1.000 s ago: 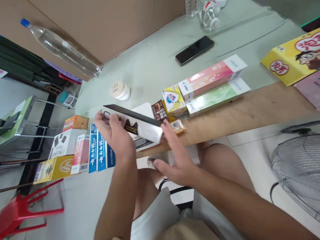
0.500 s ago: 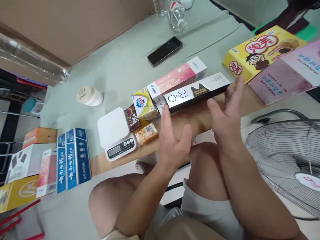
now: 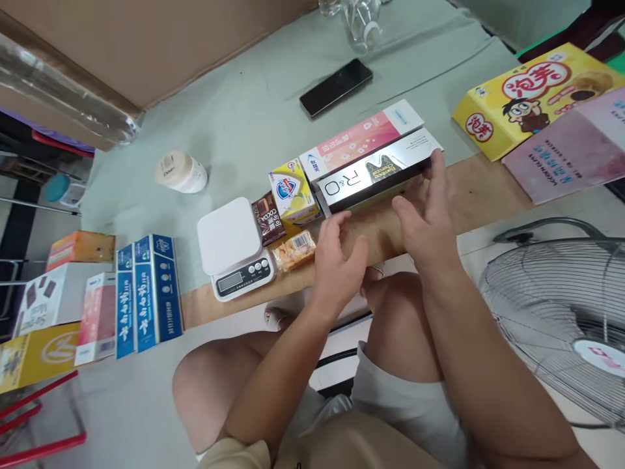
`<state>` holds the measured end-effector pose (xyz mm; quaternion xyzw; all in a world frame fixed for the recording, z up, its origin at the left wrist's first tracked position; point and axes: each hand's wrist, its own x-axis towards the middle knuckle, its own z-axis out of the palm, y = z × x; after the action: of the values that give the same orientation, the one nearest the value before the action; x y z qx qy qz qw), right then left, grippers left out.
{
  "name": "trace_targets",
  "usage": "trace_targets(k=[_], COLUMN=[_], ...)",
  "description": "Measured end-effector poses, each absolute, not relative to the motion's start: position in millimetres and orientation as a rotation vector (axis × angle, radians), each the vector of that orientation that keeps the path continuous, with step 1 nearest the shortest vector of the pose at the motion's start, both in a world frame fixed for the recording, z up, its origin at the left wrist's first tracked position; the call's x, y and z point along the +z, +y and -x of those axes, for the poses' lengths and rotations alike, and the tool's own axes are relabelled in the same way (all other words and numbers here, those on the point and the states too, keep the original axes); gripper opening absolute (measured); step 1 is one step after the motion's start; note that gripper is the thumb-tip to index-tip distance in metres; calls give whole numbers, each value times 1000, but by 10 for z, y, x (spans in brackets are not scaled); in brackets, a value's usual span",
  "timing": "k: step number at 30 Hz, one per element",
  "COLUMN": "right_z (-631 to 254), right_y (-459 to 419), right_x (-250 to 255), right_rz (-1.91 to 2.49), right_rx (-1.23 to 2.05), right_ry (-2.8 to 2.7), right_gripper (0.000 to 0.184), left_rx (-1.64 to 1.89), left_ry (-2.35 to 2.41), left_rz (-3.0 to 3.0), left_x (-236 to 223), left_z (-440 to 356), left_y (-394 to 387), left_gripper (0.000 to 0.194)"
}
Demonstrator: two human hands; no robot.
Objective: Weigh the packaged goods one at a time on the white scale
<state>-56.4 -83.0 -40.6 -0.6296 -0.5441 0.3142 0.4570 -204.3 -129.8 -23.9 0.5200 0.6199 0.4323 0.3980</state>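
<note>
A long silver-and-black box marked R&O [image 3: 381,170] lies alongside a pink-and-white box [image 3: 361,138] of similar length. My right hand [image 3: 428,231] is at the silver box's right end, index finger stretched up against it and thumb apart. My left hand [image 3: 340,264] is by the box's lower left corner, thumb and fingers spread; whether it touches the box I cannot tell. Left of these stand a yellow soap box [image 3: 293,193] and a brown cocoa packet [image 3: 268,219]. A clear snack packet [image 3: 295,251] lies beside my left hand, next to a white kitchen scale [image 3: 232,238].
A black phone [image 3: 336,88] and a clear bottle [image 3: 362,26] lie farther back. A cream-lidded jar [image 3: 180,172] is at left, above blue boxes [image 3: 149,293]. On the right are a yellow snack box [image 3: 532,104], a pink box [image 3: 561,146] and a floor fan [image 3: 561,312].
The silver-and-black box has shifted left along the pink-and-white box and now lies closer against it. My right hand has moved left with it; my left hand's fingers have dropped lower. The view has shifted slightly.
</note>
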Motion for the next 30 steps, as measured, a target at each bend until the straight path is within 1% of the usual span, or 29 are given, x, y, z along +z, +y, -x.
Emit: trace_targets(k=[3,6,7,9,10,12,14,16,18,22,25,27,30], right_z=[556,524,515,518,535,610,738,906,1094,1498,1944,2406,3362], right_y=[-835,-889,-921,-1000,-1046,-1146,-1249,-1356,-1465,-1647,-1674,-1638,-1565], right_x=[-447,-455,-444,-400,-371,-311,-267,-250,-247,-130,155,380,598], right_rz=[1482,1437,1425,1382,1352,1298,1258,1244,1223,1160,1031,870,524], right_rx=[753,733,719,666,635,611,619,625,598,642,717,724,715], right_ry=[-1392,-1368,-1340,-1258,-1212,-1158,-1165,-1252,-1360,-1689,-2076,-2273,-2479], right_gripper=[75,62,55,38,29,15,8,9,12,15,10,8,5], left_rx=[1095,1146,1164,1178,1178,1222,1361,1566,1802,2205,2339,2385,2413], left_ry=[1547,1523,1490,1394,1339,1280,1274,1316,1409,1662,1785,1818,1828], left_rz=[-1258,-1176,-1172,-1246,-1324,-1512,-1684,-1750,-1693,-1295,-911,-634,-222], left_x=[-243,-171,-111,69,182,420,623,749,790,710,593,489,310], left_z=[2044,2071,2109,2257,2373,2680,3055,3443,3811,4504,5034,5362,5726], left_y=[-1272,-1320,-1353,-1442,-1497,-1623,-1776,-1956,-2149,-2502,-2739,-2894,-3080], left_gripper=[39,35,29,10,7,24,27,24,24,35,44,48,45])
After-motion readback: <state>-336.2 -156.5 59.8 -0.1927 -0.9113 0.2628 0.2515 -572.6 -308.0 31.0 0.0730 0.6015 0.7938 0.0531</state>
